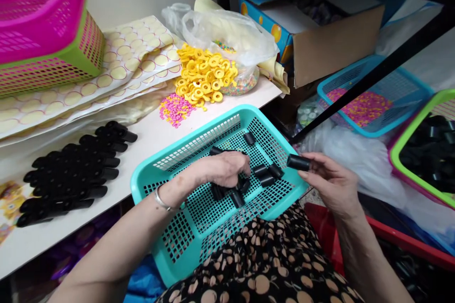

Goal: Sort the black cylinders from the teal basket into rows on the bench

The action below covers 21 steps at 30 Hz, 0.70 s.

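A turquoise plastic basket [167, 270] rests on my lap and against the table edge, with several short black plastic cylinders [267, 179] loose inside. My left hand [227, 168] reaches down into it, fingers curled among the cylinders; its fingertips are partly hidden, so what they grip does not show. Over the basket's right rim, my right hand [330, 177] pinches one black cylinder [297, 162] between thumb and fingers, lying nearly level.
Rows of black cylinders [71, 170] lie on the white table [142, 156]. Behind are yellow ring-shaped pieces [204, 75], small pink pieces [175, 109] and stacked pink and green baskets [46, 23]. A black shelf bar [369, 87] slants past a cardboard box [334, 42] and more baskets at right.
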### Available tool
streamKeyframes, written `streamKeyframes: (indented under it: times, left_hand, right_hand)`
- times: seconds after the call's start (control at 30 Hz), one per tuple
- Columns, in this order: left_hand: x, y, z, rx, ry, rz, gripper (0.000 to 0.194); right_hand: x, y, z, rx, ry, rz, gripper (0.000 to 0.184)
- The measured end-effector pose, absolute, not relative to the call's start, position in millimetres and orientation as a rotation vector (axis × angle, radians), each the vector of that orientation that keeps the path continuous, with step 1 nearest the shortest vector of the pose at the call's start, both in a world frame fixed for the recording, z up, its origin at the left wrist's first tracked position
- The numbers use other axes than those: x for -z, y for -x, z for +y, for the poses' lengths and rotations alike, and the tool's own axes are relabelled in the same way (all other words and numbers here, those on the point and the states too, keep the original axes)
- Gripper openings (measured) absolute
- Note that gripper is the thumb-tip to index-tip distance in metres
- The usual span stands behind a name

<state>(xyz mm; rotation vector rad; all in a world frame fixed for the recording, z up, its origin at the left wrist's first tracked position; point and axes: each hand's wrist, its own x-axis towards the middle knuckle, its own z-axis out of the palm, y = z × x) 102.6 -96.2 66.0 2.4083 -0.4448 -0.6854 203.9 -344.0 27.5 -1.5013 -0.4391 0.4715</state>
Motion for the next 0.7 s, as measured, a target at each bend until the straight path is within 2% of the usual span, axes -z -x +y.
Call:
streamKeyframes:
  times: [0.07,0.17,0.3,0.47,0.63,0.7]
  left_hand:
    - [-59,-109,-101,0.539,-2.400,-0.421,0.028]
    - [-45,-119,-124,0.403,-2.531,-0.396,0.025]
    - [-34,-124,-142,0.374,-2.678,-0.336,0.026]
    - [-33,-123,-114,0.515,-2.443,-0.236,0.026]
    - [-58,-116,-84,0.516,-2.214,0.033,0.063]
    - [-70,-110,-74,0.497,-2.205,0.077,0.065]
  right_hand:
    - [-26,-204,-344,-0.475,1.500,-0.441,0.035]
    - [-25,-205,-344,-0.496,1.510,-0.456,0.035]
    - [-26,-206,-345,-0.504,1.523,-0.480,0.034]
    - [-24,-207,-345,-0.499,1.538,-0.508,0.034]
    - [-31,-202,-344,-0.404,1.701,-0.708,0.031]
    - [-35,-198,-343,-0.447,1.751,-0.893,0.035]
